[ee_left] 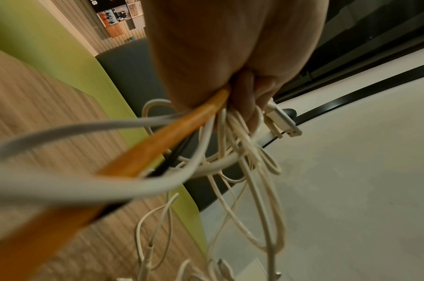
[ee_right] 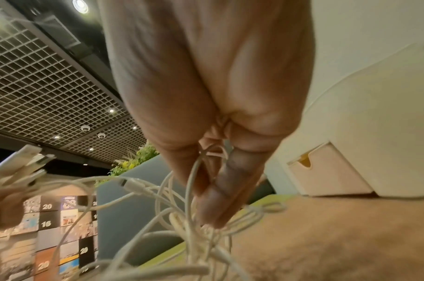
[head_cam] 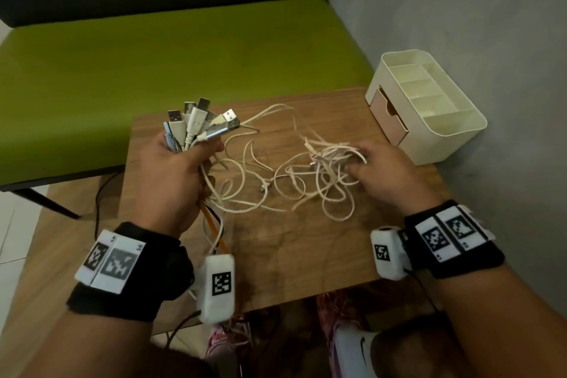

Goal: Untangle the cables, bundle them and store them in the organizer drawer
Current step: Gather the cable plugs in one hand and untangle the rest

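cables (head_cam: 322, 175): white, thin, tangled in loose loops | on tabletop (head_cam: 291, 248), just left of organizer | USB plugs (head_cam: 199, 123): bunched, raised, fanned upward, left of tangle | organizer (head_cam: 429, 107): cream, open compartments on top | drawer (head_cam: 388, 116): pinkish, slightly open

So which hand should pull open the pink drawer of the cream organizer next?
Probably the right hand: it lies nearest the pink drawer and pinches only loose white cables, while the left hand grips the USB plug bunch.

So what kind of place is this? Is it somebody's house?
Probably not a house; it looks like a public lounge or café. There's a long green bench seat, a grid ceiling with spotlights, and a wall of numbered posters behind the small wooden table.
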### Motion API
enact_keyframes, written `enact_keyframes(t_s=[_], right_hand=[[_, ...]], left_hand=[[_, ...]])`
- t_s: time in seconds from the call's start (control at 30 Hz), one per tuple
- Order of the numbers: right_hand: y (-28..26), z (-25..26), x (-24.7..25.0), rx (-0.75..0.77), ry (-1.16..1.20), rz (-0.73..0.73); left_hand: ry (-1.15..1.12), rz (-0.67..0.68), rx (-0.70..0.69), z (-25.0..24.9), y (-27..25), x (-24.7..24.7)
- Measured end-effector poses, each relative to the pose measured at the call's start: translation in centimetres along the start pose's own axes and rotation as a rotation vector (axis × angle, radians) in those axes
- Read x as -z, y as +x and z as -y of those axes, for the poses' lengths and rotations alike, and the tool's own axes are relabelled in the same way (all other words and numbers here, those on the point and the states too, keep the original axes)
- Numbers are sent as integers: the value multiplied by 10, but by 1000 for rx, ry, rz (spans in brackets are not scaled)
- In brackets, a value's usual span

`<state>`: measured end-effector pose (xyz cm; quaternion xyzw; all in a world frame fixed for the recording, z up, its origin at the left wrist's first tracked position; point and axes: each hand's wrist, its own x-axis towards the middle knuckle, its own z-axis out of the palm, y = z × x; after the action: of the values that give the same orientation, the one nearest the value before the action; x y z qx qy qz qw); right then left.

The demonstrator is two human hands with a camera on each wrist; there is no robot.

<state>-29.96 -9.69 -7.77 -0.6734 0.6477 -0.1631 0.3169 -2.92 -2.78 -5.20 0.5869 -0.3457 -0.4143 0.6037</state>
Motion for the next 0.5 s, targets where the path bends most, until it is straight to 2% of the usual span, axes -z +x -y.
enact_keyframes(t_s=[0.13,0.2,0.27,0.33,0.37,0.43,0.5], right_hand=[[3,-9,14,225,44,-224],[1,-8,16,289,100,-247],[2,-10,12,248,52,-123],[2,-12,5,168,-198,46],[2,-13,3,138,-308,67],[0,-13,6,106,-384,16],[-3,-10,14,90,-369,-96]], left_hand=[[50,11,33,-1,-2,-1],[104,18,54,3,-1,-3],[154,6,82,8,2,-5],[203,-3,105,12,3,-6],[237,5,112,14,4,-6],[308,35,124,16,3,-6],[349,58,135,17,3,-8]])
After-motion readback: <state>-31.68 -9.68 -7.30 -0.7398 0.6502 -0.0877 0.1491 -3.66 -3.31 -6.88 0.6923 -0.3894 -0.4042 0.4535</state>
